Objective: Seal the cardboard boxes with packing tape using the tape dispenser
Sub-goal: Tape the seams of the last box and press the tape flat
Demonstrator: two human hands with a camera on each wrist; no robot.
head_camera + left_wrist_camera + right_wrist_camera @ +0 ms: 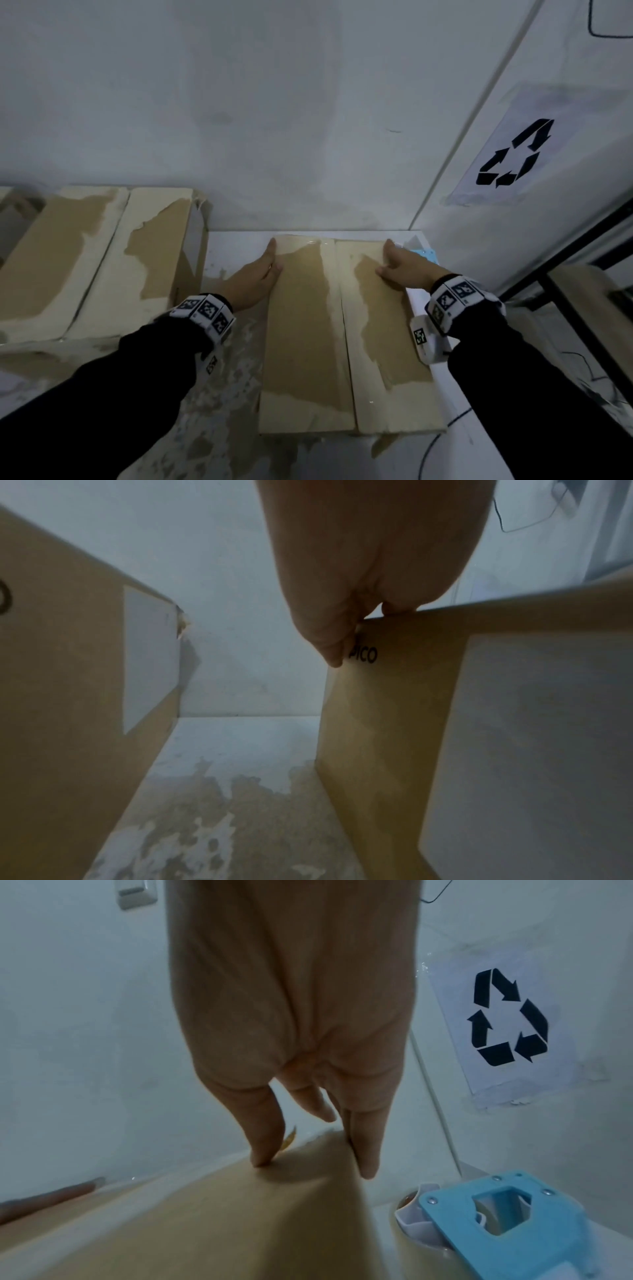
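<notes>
The cardboard box (pixel 339 329) lies at the centre of the head view on the white surface (pixel 239 246), both top flaps closed and meeting along a seam that runs from 12 o'clock to 6 o'clock. The top faces show pale patches where the outer paper layer is torn away.

The left hand (pixel 255 277) lies against the box's left edge, toward 10 o'clock of the box. Its fingers (pixel 329 642) are extended and close together. In the left wrist view one finger runs down the side wall beside the printed "PICO" mark; the others lie over the top edge. The fingers are not curled round anything.

The right hand (pixel 406 269) rests at the box's right edge, toward 2 o'clock of the box. Its fingers (pixel 267 1123) are straight and slightly spread. One fingertip presses on the top flap, and another reaches past the edge down the side. Nothing is pinched or gripped.

The tape dispenser (pixel 507 1221), light blue with a white roll holder, lies on the surface just beside the box at 3 o'clock of the right hand; neither hand touches it. In the head view only a blue corner (pixel 424 255) shows behind the right hand.

A second cardboard box (pixel 102 260) stands at 9 o'clock, apart from the first, flaps closed. A sheet with a recycling symbol (pixel 517 154) is fixed to the wall at 2 o'clock.
</notes>
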